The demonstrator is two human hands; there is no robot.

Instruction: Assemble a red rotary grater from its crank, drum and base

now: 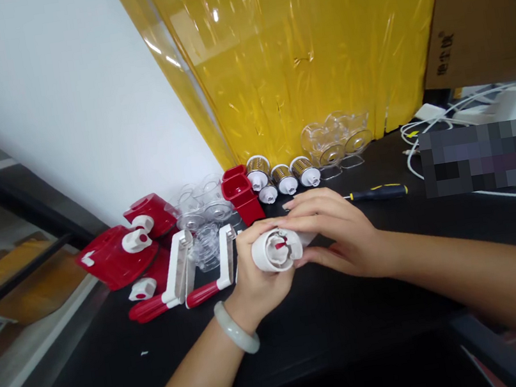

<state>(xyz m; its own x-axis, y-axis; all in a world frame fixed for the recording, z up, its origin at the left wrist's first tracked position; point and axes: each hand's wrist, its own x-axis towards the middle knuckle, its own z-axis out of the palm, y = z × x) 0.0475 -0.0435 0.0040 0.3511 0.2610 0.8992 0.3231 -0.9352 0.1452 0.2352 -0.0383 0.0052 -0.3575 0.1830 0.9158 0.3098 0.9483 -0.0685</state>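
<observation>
A white plastic cylinder [261, 255] with its open end toward me shows notches and a small red piece inside. Wrapped round its left side is my left hand [260, 287], which wears a pale bangle [236, 328] at the wrist. From the right, my right hand [343, 229] grips the same part, fingers over its top and thumb below. The far end of the cylinder is hidden by my hands. Just left of them lie white crank handles [225, 256] with red grips. Behind my hands stand metal grater drums [285, 178] with white ends and a red hopper [242, 194].
Red plastic housings [119, 256] with white knobs lie at the left. Clear plastic parts [204, 208] stand beside them, and more clear parts [337, 136] by the yellow sheet [295, 52]. A screwdriver [378, 193] lies on the black table [355, 321]; white cables [411, 161] are right.
</observation>
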